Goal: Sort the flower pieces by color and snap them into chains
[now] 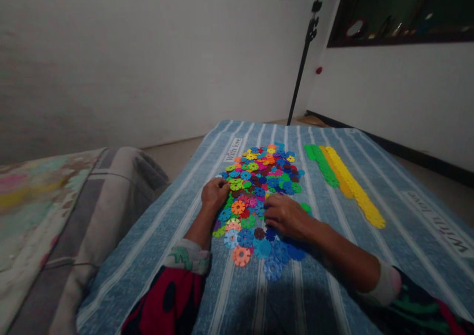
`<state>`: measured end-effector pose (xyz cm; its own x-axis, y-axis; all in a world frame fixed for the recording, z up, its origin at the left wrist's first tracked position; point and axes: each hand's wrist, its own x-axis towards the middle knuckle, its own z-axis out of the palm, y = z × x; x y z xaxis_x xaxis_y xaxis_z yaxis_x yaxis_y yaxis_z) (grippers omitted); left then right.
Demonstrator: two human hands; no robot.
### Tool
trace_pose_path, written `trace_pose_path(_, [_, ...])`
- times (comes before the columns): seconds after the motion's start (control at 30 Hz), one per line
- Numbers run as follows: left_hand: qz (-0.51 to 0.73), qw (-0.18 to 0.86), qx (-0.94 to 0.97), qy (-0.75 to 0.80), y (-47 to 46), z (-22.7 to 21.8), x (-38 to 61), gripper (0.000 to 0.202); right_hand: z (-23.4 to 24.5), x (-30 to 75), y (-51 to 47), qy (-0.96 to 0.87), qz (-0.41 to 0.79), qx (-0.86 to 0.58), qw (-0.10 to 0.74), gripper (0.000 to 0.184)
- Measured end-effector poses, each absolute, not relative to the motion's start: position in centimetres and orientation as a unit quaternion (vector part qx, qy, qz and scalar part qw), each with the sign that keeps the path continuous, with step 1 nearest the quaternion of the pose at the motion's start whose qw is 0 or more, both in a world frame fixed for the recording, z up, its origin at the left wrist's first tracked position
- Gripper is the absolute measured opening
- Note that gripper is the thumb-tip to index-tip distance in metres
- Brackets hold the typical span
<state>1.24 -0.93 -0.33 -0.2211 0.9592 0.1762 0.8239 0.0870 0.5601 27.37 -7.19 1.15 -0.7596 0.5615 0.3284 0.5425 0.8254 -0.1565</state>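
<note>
A heap of flower-shaped notched plastic discs (238, 207) in many colours lies spread over the middle of the table. At the heap's left edge is my left hand (215, 195), fingers bent and pressed together beside a lime-green disc (235, 184); what they pinch, if anything, is hidden. My right hand (284, 215) reaches over the heap from the right, its fingers curled down among the discs. A bit of yellow shows by its fingertips, but I cannot make out what it holds. Blue discs (273, 269) lie nearest to me.
Overlapping rows of green discs (323, 166), orange discs (346, 190) and yellow discs (355, 187) lie right of the heap. A striped blue cloth (177, 226) covers the table. Left stands a grey-draped surface (122, 177); behind, a black stand (301, 73) before the wall.
</note>
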Motion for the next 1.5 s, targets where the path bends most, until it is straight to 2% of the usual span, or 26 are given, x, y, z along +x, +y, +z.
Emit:
trace_pose_path(0.17, [0.290, 0.122, 0.614, 0.724, -0.9, -0.5, 1.3, 0.030, 0.8, 23.6, -8.0, -0.949, -0.015, -0.285, 0.136, 0.016])
trace_pose_path(0.43, [0.295, 0.112, 0.615, 0.723, -1.0, -0.5, 1.6, 0.026, 0.6, 23.2, -7.3, -0.963, -0.099, -0.221, 0.114, 0.012])
trace_pose_path(0.8, [0.288, 0.108, 0.620, 0.722, -0.7, -0.3, 1.2, 0.031, -0.3, 22.8, -7.3, -0.966, -0.168, -0.137, 0.143, 0.029])
trace_pose_path(0.9, [0.295, 0.105, 0.622, 0.718, -0.4, -0.4, 0.9, 0.032, 0.1, 22.7, -6.8, -0.969, -0.161, -0.119, 0.146, 0.027])
trace_pose_path(1.03, [0.301, 0.106, 0.623, 0.715, -0.1, -0.5, 0.5, 0.031, 0.7, 22.9, -6.3, -0.963, -0.122, -0.158, 0.181, 0.023])
trace_pose_path(1.17, [0.294, 0.103, 0.623, 0.718, 0.0, -0.4, 0.5, 0.032, 1.0, 25.2, -5.7, -0.939, -0.069, -0.208, 0.266, 0.018])
trace_pose_path(1.3, [0.282, 0.108, 0.624, 0.721, -0.1, -0.1, 0.5, 0.035, 1.2, 31.0, -3.8, -0.896, -0.064, -0.278, 0.341, 0.022])
trace_pose_path(1.4, [0.280, 0.112, 0.627, 0.718, -0.2, 0.0, 0.4, 0.037, 1.3, 36.9, -1.8, -0.867, -0.075, -0.350, 0.346, 0.022])
trace_pose_path(1.5, [0.285, 0.110, 0.628, 0.716, -0.2, 0.0, 0.3, 0.036, 1.5, 42.4, -0.2, -0.838, -0.092, -0.447, 0.299, 0.022])
